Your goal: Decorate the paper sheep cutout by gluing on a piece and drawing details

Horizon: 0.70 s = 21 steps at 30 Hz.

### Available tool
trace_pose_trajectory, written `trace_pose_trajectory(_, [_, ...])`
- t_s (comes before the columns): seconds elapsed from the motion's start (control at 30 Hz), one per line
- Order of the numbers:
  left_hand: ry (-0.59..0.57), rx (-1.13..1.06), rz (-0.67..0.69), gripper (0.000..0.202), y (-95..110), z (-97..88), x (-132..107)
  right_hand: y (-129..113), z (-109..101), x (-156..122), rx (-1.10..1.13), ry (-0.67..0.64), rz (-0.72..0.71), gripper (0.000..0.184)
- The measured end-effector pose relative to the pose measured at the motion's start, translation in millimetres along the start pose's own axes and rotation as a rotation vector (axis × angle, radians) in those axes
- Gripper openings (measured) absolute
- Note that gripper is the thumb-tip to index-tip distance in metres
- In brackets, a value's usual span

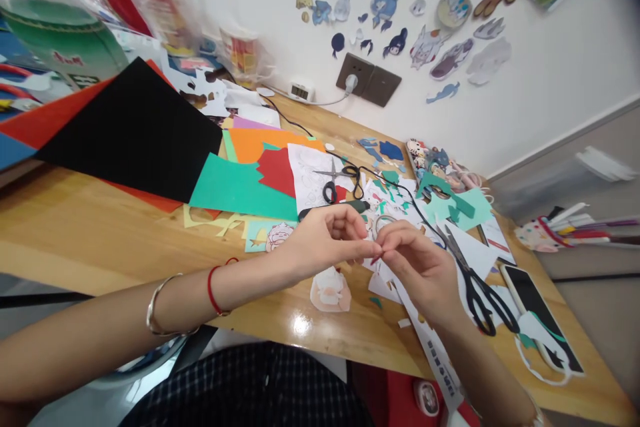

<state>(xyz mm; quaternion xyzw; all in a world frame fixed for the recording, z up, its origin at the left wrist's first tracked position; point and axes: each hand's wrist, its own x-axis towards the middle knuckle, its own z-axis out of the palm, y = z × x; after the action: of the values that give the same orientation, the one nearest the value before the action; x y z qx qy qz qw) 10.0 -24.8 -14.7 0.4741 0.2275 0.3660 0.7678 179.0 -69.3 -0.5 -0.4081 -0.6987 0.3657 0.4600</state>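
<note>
My left hand (334, 235) and my right hand (423, 270) meet above the table, fingertips touching. Between them they pinch a small dark red piece (376, 259), mostly hidden by the fingers; its material is too small to make out. Below my left hand lies a pale pink and white paper cutout (331, 290). A light green card (256, 237) with a pink drawn figure sits behind my left wrist. Small black-handled scissors (334, 175) rest on a white drawn sheet (306, 177) beyond the hands. Larger black scissors (473, 287) lie right of my right hand.
Black paper (140, 140), teal paper (240, 187) and orange paper (270, 141) cover the left and back. Paper scraps (390, 190) are strewn behind my hands. A phone (540, 313) lies at right; a green bottle (65, 40) stands back left. A black cable (410, 193) crosses the table.
</note>
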Motion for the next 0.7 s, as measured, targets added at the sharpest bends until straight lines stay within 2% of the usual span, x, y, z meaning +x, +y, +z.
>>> trace_pose_trajectory(0.1, [-0.004, 0.037, -0.039, 0.027, -4.3, -1.7, 1.8, -4.4, -3.1, -2.8, -0.074, -0.039, -0.003, 0.008])
trace_pose_trajectory(0.27, [-0.028, 0.233, -0.054, 0.014, -2.6, -10.2, -5.2, -12.8, -28.9, 2.5, -0.028, -0.417, 0.177, 0.014])
trace_pose_trajectory(0.33, [0.003, 0.368, -0.005, 0.008, -2.7, -15.1, -14.6, -14.0, -35.5, 6.9, -0.053, -0.569, 0.261, 0.017])
trace_pose_trajectory(0.43, [-0.042, 0.706, 0.171, 0.021, -5.9, -20.7, -35.3, -10.8, -32.5, 12.4, -0.165, -0.744, 0.321, 0.019])
trace_pose_trajectory(0.53, [-0.147, 0.956, 0.327, 0.028, -10.4, -23.0, -57.3, -2.1, -20.8, 14.6, -0.299, -0.840, 0.314, 0.018])
trace_pose_trajectory(0.7, [-0.226, 1.127, 0.357, 0.023, -17.8, -21.1, -80.0, 11.6, -9.7, 16.2, -0.397, -0.882, 0.335, 0.016])
